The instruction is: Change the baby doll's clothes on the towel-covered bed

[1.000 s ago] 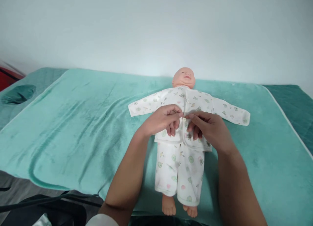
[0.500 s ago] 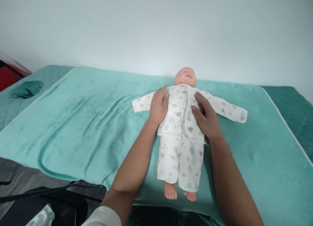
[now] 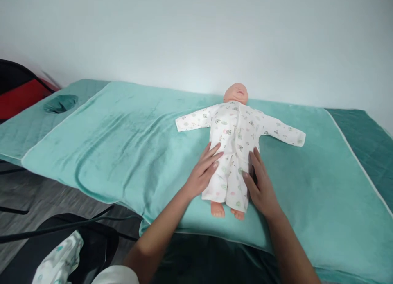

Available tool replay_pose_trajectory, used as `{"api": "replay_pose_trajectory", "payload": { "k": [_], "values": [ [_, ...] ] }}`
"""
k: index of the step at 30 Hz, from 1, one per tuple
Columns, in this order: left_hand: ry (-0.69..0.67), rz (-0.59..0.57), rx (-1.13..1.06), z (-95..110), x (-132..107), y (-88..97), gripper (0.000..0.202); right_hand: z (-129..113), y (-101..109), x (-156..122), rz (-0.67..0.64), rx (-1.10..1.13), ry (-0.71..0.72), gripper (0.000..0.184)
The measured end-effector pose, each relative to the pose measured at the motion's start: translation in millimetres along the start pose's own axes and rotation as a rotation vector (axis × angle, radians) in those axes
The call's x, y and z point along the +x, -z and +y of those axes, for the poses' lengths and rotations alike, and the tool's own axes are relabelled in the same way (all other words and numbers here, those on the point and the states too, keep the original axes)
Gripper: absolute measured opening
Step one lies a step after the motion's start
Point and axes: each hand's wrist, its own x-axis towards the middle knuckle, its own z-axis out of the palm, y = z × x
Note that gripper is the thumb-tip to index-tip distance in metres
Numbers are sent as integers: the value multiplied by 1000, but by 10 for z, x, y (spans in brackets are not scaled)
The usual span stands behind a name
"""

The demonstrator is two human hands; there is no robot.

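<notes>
A baby doll (image 3: 236, 94) lies face up, head toward the wall, in a white printed pajama top (image 3: 235, 122) with both sleeves spread wide. Matching pajama pants (image 3: 227, 181) cover its legs, and its bare feet (image 3: 217, 209) stick out below. My left hand (image 3: 205, 171) rests open on the doll's left-of-picture hip, fingers spread over the cloth near the top's hem. Along the opposite hip lies my right hand (image 3: 260, 183), thumb apart from the fingers, touching the side of the pants. Neither hand grips anything.
The doll lies on a teal velvet sheet (image 3: 107, 145) spread over a padded table with a face hole (image 3: 61, 104) at the left. A white wall (image 3: 190, 38) runs behind. At lower left stands a black chair (image 3: 95, 243) with a printed cloth (image 3: 61, 259) on it.
Both hands have slid down from the doll's chest to its hips. The top now looks flatter at its hem. The view has shifted slightly.
</notes>
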Motion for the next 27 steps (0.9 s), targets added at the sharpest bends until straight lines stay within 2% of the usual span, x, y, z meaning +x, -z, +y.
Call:
{"api": "replay_pose_trajectory", "payload": {
  "k": [3,7,10,13,18,21,25,27],
  "values": [
    [30,182,109,-147,-92,143,41,56,102,-227,109,79,-53,51],
    [107,435,460,-538,170,534,55,332,427,-178,334,191,-207,42],
    [205,417,637,-808,477,824,67,587,746,58,477,76,-371,43],
    [241,326,775,-956,719,968,66,838,970,373,532,-149,-520,47],
    [232,281,895,-1075,885,1027,54,1159,1020,815,524,-335,-501,54],
    [247,344,867,-1145,937,1086,55,1228,991,939,592,-373,-447,44],
    [248,513,760,-1191,1034,1140,55,1294,1051,974,523,-266,-387,35],
    [219,589,712,-1195,1079,1140,52,1380,1119,985,540,-176,-384,37]
  ]
}}
